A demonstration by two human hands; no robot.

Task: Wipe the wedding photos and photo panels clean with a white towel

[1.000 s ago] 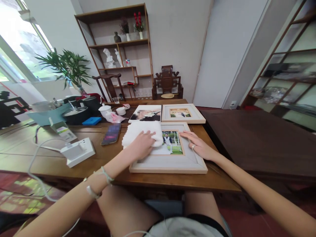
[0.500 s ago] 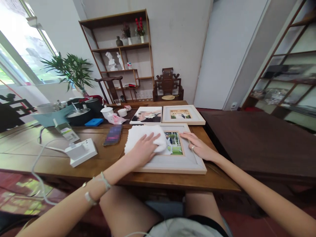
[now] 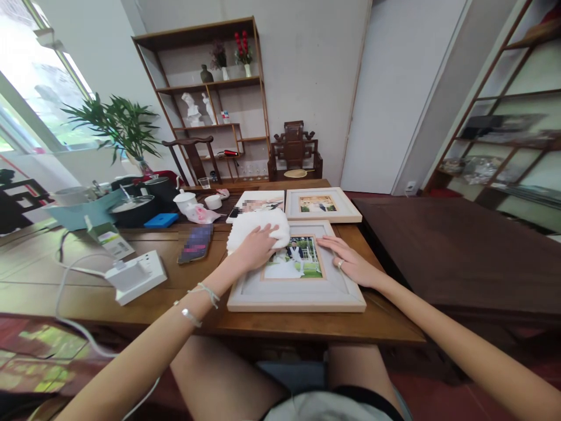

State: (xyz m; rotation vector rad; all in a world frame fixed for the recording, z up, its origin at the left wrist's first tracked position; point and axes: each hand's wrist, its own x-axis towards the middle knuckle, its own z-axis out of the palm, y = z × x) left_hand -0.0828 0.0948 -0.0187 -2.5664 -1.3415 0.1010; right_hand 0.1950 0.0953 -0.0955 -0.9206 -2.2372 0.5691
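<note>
A light wooden picture frame [image 3: 298, 305] lies flat on the table, with a wide pale mat around a photo [image 3: 302, 257] of a person outdoors. My left hand [image 3: 259, 244] holds a fluffy white cloth [image 3: 248, 225] against the frame's upper left part, its fingers over the cloth's folded edge. The cloth hides that corner. My right hand [image 3: 348, 260], with a ring on one finger, rests on the right side of the mat. Its fingers are stretched out, the tips by the photo's right edge, holding nothing.
Behind lie a second framed photo [image 3: 324, 204] and a white-edged picture [image 3: 260, 200]. To the left are a phone [image 3: 196, 242], a white power strip [image 3: 140, 278] with cables, a blue box [image 3: 161, 220] and a white teapot [image 3: 184, 200]. A dark brown table [image 3: 456, 251] stands right.
My left hand has moved up and away with the cloth, uncovering the photo's left side and the frame's lower left corner. My right hand stays in place on the frame.
</note>
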